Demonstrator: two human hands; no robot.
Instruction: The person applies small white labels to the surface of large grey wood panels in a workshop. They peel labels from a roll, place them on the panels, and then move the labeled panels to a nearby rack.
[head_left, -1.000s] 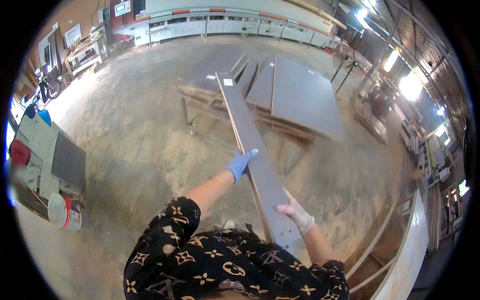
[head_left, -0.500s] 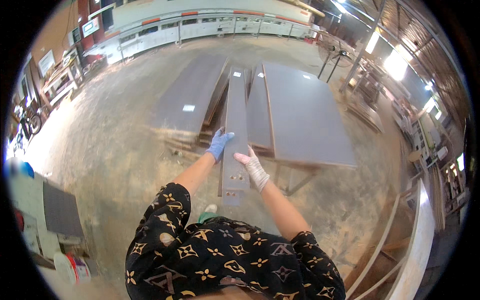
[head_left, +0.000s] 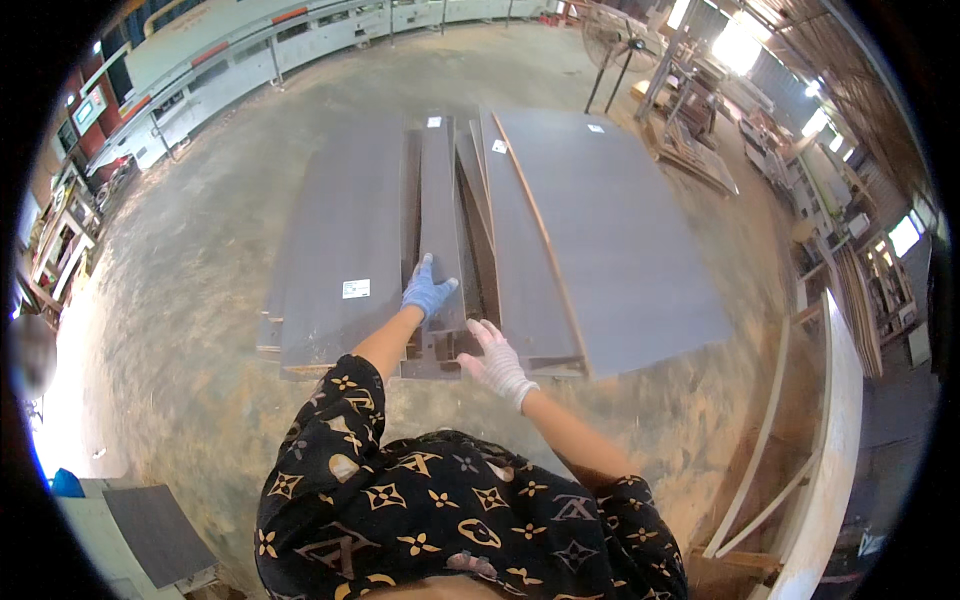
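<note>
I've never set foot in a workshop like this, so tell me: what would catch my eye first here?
Probably the stack of long grey panels spread over the concrete floor in the middle. The person's left hand, in a blue glove, lies flat on a narrow grey panel among them, while the right hand, in a white glove, hovers open near that panel's close end. A wide grey sheet lies to the right.
</note>
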